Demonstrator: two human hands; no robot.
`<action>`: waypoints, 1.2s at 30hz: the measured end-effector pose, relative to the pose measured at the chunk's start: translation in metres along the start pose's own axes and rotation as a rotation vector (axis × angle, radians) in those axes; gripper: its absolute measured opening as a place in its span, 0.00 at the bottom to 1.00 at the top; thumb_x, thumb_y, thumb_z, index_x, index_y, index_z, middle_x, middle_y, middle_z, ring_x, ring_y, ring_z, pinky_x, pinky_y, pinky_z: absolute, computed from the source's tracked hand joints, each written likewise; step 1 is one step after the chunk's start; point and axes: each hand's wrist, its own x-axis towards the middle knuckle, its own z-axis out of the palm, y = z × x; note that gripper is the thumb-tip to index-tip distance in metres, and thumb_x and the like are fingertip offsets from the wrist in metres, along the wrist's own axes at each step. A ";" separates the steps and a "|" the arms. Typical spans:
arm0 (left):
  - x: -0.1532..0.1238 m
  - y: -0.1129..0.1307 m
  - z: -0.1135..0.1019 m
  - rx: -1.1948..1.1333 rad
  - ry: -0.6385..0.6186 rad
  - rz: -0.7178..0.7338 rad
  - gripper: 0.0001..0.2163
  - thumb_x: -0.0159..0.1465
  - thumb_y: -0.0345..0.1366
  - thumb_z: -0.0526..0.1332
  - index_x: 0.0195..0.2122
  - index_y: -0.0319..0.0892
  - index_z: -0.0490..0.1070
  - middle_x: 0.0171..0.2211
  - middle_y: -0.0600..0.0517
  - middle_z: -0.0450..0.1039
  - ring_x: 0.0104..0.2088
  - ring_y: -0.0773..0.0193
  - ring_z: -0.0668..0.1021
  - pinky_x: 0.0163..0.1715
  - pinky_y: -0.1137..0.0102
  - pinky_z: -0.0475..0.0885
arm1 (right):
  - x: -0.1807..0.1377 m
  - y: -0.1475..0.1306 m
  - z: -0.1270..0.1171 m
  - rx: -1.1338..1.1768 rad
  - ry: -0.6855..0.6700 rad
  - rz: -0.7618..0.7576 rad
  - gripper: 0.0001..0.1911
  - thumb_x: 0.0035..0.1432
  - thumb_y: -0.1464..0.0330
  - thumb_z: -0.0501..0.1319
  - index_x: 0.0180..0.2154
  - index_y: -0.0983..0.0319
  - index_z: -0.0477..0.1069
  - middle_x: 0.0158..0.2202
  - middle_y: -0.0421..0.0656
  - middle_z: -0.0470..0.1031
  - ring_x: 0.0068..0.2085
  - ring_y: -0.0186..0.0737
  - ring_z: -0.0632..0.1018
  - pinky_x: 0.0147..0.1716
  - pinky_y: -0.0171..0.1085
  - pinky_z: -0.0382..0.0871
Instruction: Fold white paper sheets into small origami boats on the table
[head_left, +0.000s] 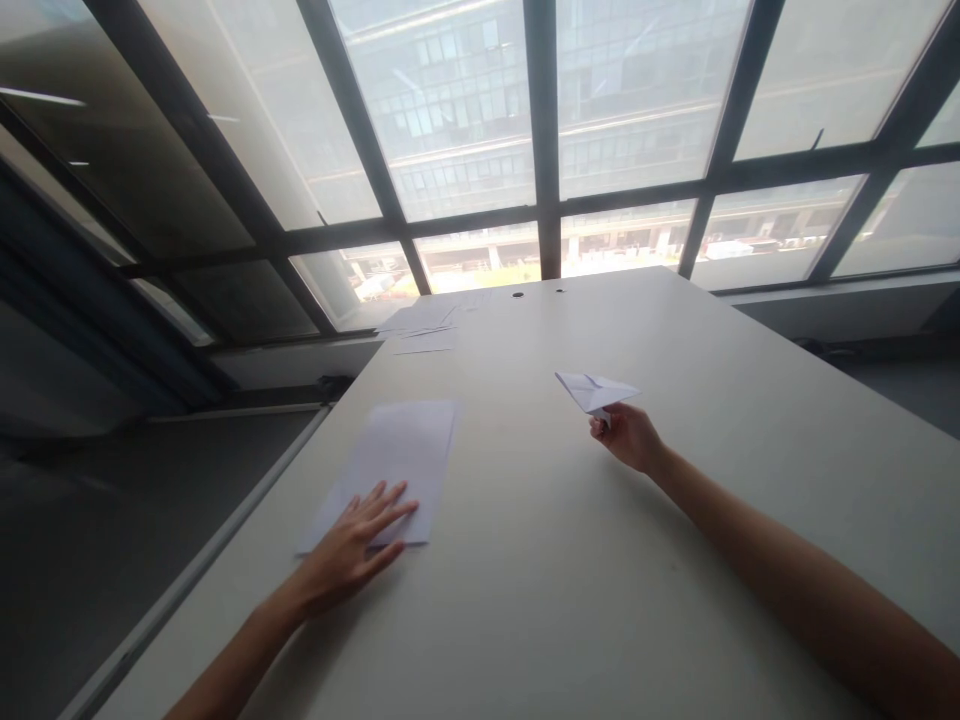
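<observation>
My right hand point(628, 436) is closed in a pinch on the underside of a folded white paper plane point(595, 389), held a little above the white table point(540, 560) with its nose pointing left. My left hand point(357, 541) lies flat with fingers spread on the near end of a plain white sheet of paper point(397, 455), which rests on the left part of the table.
Several loose white sheets point(424, 325) lie at the table's far left corner. Two small dark holes point(517, 294) sit near the far edge. Large windows with dark frames point(544, 140) rise behind the table. The table's left edge point(225, 540) drops to a dark floor.
</observation>
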 end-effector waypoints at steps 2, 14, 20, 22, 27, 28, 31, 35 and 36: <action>-0.002 0.019 -0.001 -0.001 -0.026 0.048 0.25 0.66 0.49 0.57 0.64 0.60 0.60 0.67 0.50 0.57 0.65 0.44 0.63 0.58 0.49 0.64 | -0.001 0.002 0.004 -0.015 0.001 -0.010 0.12 0.46 0.75 0.65 0.35 0.59 0.71 0.27 0.37 0.74 0.25 0.33 0.71 0.23 0.33 0.68; 0.096 0.248 0.012 -0.201 0.026 0.408 0.26 0.63 0.60 0.54 0.62 0.62 0.62 0.61 0.46 0.63 0.55 0.40 0.67 0.49 0.47 0.66 | -0.004 0.020 0.019 -0.272 -0.064 -0.049 0.12 0.46 0.72 0.67 0.37 0.60 0.75 0.33 0.40 0.77 0.32 0.36 0.75 0.26 0.32 0.70; 0.187 0.226 0.005 -0.573 0.539 0.104 0.13 0.67 0.44 0.58 0.50 0.46 0.69 0.42 0.46 0.69 0.45 0.55 0.72 0.48 0.60 0.69 | 0.002 0.037 0.012 -0.375 0.007 -0.172 0.16 0.45 0.69 0.67 0.40 0.60 0.74 0.33 0.41 0.78 0.32 0.38 0.77 0.30 0.34 0.71; 0.215 0.201 0.009 -0.569 0.741 -0.077 0.24 0.60 0.47 0.66 0.54 0.43 0.66 0.48 0.42 0.66 0.50 0.50 0.69 0.53 0.54 0.67 | 0.003 0.040 0.011 -0.432 0.015 -0.260 0.17 0.47 0.67 0.67 0.41 0.60 0.74 0.33 0.41 0.78 0.32 0.38 0.77 0.31 0.35 0.71; 0.240 0.166 0.036 -0.663 0.506 0.045 0.34 0.57 0.51 0.68 0.63 0.48 0.61 0.60 0.41 0.58 0.61 0.46 0.63 0.60 0.50 0.62 | 0.001 0.040 0.014 -0.678 0.030 -0.379 0.16 0.49 0.67 0.64 0.42 0.63 0.72 0.31 0.41 0.77 0.28 0.37 0.76 0.27 0.35 0.70; 0.239 0.165 0.042 -0.686 0.467 0.094 0.37 0.56 0.51 0.69 0.64 0.49 0.60 0.63 0.41 0.56 0.63 0.45 0.61 0.61 0.50 0.61 | 0.000 0.040 0.015 -0.704 0.034 -0.403 0.15 0.50 0.67 0.62 0.42 0.63 0.71 0.31 0.41 0.76 0.28 0.37 0.76 0.26 0.35 0.70; 0.236 0.164 0.052 -0.818 0.474 0.071 0.31 0.63 0.49 0.64 0.65 0.49 0.60 0.63 0.42 0.57 0.62 0.48 0.64 0.59 0.51 0.64 | -0.002 0.040 0.017 -0.805 0.021 -0.480 0.12 0.52 0.69 0.59 0.40 0.63 0.70 0.28 0.39 0.73 0.26 0.36 0.74 0.24 0.34 0.69; 0.240 0.165 0.053 -0.862 0.548 -0.021 0.22 0.69 0.43 0.57 0.62 0.44 0.64 0.60 0.41 0.64 0.61 0.51 0.68 0.58 0.55 0.68 | -0.006 0.043 0.019 -1.024 0.037 -0.565 0.09 0.54 0.69 0.58 0.39 0.63 0.70 0.26 0.38 0.72 0.24 0.34 0.72 0.23 0.32 0.65; 0.241 0.165 0.052 -0.830 0.564 -0.018 0.21 0.69 0.41 0.56 0.62 0.43 0.65 0.60 0.41 0.65 0.61 0.52 0.68 0.60 0.55 0.66 | -0.006 0.043 0.020 -1.061 0.059 -0.566 0.09 0.55 0.68 0.58 0.39 0.63 0.70 0.26 0.39 0.73 0.25 0.35 0.73 0.23 0.32 0.65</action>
